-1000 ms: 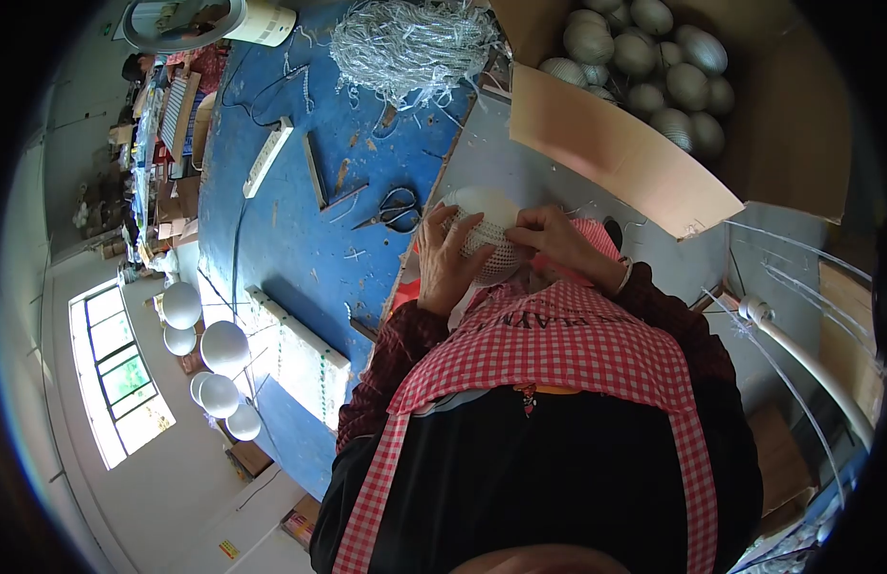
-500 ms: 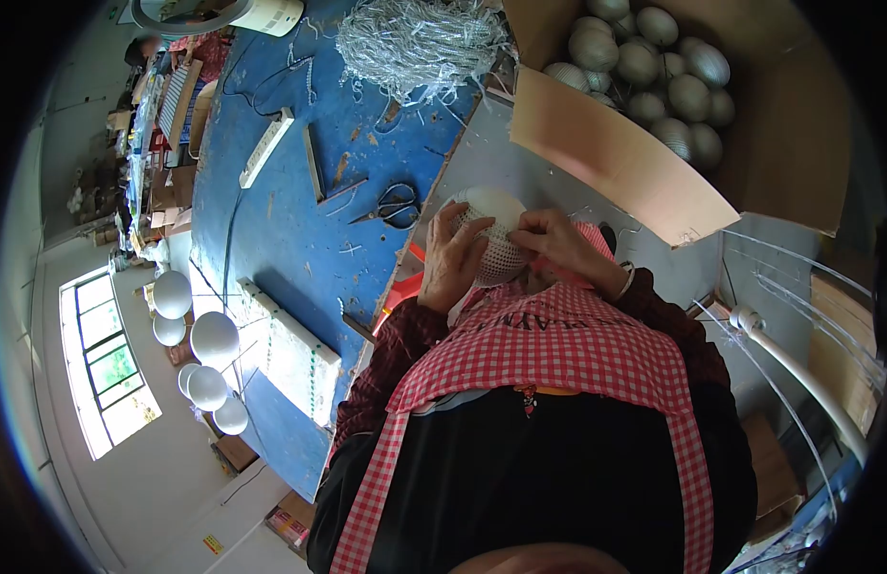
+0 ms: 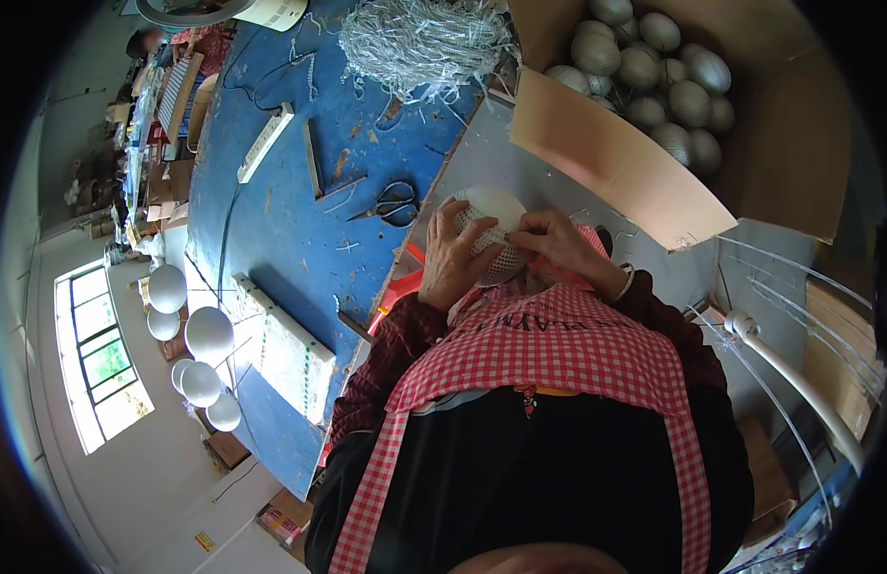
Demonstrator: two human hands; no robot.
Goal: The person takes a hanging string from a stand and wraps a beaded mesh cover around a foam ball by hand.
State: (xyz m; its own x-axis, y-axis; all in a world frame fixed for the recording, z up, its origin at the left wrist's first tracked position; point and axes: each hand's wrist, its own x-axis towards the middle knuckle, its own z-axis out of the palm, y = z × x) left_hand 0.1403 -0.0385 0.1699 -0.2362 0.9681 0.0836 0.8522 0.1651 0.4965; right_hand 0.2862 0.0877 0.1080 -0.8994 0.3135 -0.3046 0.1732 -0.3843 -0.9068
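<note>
White round ball (image 3: 498,203), partly wrapped in pale beaded netting (image 3: 502,269), held just off the edge of the worn blue desk (image 3: 271,218).
The netting covers the lower part; the upper part is bare, so the wrapping looks partly done. The left hand (image 3: 450,258) spreads its fingers over the ball; the right hand (image 3: 556,241) pinches at its side, on what cannot be told. Black-handled scissors (image 3: 396,205) and tangled silvery strands (image 3: 417,46) lie on the desk; beside it, a brown cardboard box (image 3: 620,158) holds grey balls (image 3: 639,70).
</note>
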